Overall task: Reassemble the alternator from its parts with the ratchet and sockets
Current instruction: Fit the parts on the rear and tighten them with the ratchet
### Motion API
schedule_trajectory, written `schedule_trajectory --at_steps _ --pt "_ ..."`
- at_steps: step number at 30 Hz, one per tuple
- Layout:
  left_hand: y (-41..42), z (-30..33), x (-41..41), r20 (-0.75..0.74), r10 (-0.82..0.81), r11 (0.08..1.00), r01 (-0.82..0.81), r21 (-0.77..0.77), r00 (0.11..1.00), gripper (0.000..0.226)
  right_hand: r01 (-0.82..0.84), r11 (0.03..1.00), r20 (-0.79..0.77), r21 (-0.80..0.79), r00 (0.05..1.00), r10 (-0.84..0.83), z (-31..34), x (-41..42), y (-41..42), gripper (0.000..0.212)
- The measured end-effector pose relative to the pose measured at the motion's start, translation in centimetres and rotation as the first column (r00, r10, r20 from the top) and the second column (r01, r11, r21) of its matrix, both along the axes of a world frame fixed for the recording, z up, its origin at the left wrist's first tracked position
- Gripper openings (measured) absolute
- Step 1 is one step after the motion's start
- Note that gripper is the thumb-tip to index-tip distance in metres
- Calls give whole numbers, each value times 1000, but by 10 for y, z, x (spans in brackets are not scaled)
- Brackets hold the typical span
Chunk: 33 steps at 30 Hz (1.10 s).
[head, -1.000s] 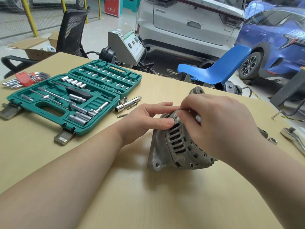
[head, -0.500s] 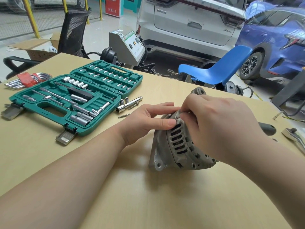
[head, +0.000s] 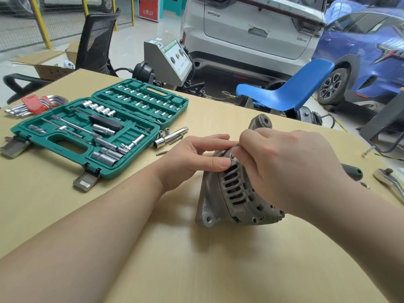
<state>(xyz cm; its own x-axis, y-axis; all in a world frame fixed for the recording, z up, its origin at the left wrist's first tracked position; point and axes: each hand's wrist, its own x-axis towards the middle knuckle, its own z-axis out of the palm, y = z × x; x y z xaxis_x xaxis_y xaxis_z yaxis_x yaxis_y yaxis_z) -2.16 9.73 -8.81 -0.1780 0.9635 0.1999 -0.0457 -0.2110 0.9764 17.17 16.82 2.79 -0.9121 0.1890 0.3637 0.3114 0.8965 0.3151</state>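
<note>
Head view shows the alternator standing on its edge near the middle of the bench, a little toward the right edge. The left hand grasps its upper left rim, thumb pressed on the slotted housing and the other fingers curled over the top. The right hand lies over the top right part, its fingers bent down and pinching something small at the rim; what it is I cannot tell. An open green socket case lies near the left edge, with loose sockets just beside its right side. Red-held hex keys lie near the far left corner.
</note>
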Motion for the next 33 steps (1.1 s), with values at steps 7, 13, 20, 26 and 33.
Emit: schedule_trajectory --at_steps 7,13,20,26,33 --pt "-1 1 -1 -24 -3 1000 3 -16 1000 63 8 1000 26 -6 1000 -8 6 -1 -3 21" --pt "1 1 -1 -59 -2 1000 0 -26 998 47 78 996 101 40 992 -82 6 -7 -1 30" --pt "0 2 0 -35 3 999 -4 -33 999 55 4 1000 65 -7 998 -4 8 -1 0 24" --pt "0 3 0 -65 -10 999 7 -32 998 57 85 995 100 49 991 -89 6 -8 6 33" --pt "2 1 -1 -42 -2 999 0 -33 999 58 47 999 78 14 996 -48 7 -2 5 22"
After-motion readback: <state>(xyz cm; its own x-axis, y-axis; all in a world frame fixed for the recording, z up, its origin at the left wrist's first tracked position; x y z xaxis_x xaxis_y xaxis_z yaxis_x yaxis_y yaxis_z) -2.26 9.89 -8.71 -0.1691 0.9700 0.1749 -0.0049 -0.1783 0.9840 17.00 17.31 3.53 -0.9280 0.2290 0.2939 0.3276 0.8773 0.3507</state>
